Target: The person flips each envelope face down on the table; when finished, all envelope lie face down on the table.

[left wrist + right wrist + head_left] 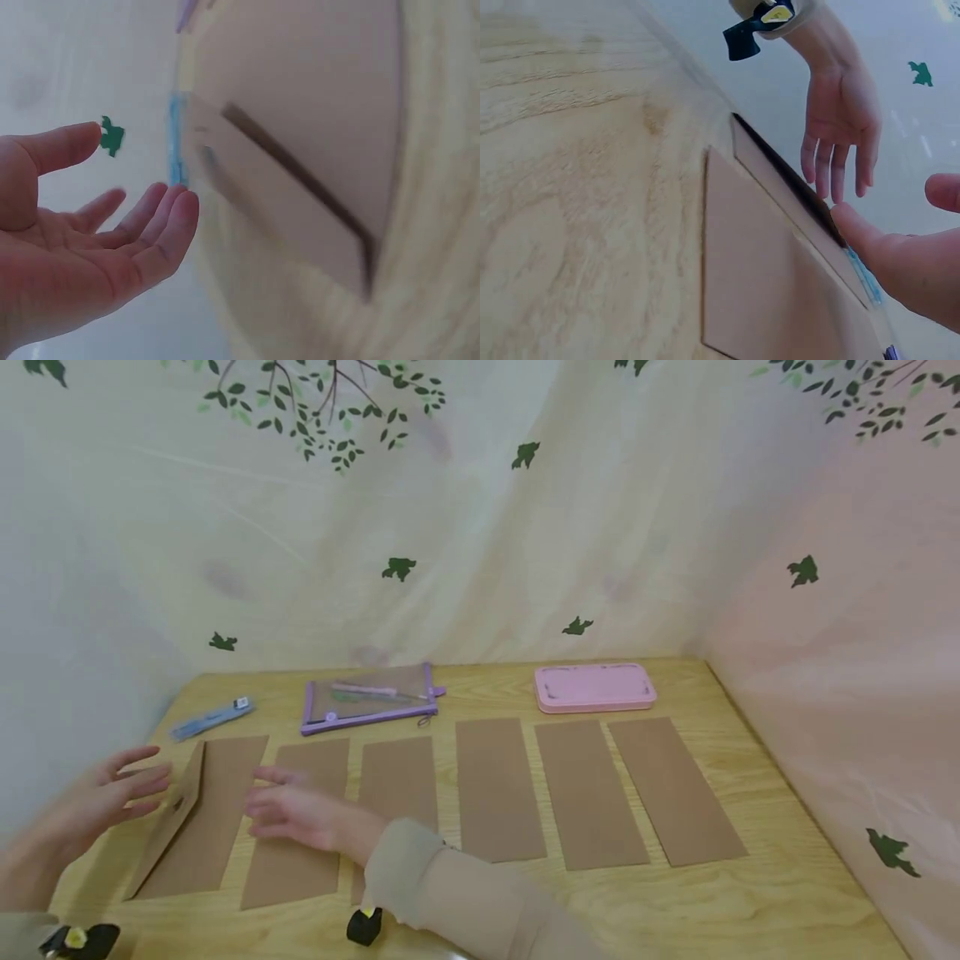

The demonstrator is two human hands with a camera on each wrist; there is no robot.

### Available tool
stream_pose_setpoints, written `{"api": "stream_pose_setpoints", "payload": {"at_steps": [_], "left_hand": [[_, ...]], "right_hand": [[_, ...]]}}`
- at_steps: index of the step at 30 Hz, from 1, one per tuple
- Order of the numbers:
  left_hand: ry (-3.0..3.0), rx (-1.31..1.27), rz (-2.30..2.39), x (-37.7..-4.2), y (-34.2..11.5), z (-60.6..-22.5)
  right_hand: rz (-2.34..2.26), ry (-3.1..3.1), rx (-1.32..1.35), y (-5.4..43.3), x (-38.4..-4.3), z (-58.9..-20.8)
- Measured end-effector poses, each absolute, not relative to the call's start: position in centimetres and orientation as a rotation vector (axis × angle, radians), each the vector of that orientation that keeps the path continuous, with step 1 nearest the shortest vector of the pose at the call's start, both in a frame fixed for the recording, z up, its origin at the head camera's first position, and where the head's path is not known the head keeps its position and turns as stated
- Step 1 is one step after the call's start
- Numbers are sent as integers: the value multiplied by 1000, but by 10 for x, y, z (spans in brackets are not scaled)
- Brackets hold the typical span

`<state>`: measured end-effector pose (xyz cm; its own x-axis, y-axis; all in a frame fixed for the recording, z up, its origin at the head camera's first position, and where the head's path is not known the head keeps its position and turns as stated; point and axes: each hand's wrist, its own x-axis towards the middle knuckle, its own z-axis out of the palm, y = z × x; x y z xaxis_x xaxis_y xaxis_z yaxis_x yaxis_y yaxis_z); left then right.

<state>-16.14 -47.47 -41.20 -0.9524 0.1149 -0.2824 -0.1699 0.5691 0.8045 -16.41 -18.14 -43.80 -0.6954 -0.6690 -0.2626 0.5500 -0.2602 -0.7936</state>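
Note:
At the left of the table lies a brown paper envelope with its flap standing partly raised along the left side. My left hand hovers beside that flap, fingers loosely extended and holding nothing. In the left wrist view its palm is turned up, apart from the envelope. My right hand is over the second brown paper rectangle, also holding nothing, its fingers pointing left. The right wrist view shows part of the right hand and the left hand beyond the raised flap.
More flat brown paper rectangles lie in a row to the right. Behind the row are a slim blue packet, a purple-edged zip pouch with pen-like items inside and a pink case. A patterned curtain surrounds the wooden table.

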Motion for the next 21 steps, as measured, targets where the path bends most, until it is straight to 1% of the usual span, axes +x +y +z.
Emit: {"api": "stream_pose_setpoints", "payload": {"at_steps": [8,12,17,21], "left_hand": [[2385,-195,1554,-160,-480,-436],[2391,-196,1514,-158,-479,-442],[2396,-187,1383,-161,-475,-436],[2378,-221,1374,-160,-469,-430]], "right_hand": [[-1971,1239,-127,-203,-162,-449],[-1974,1259,-87,-210,-159,-452],[-1984,1263,-74,-211,-161,-451],[-2021,1229,-51,-213,-160,-452]]}}
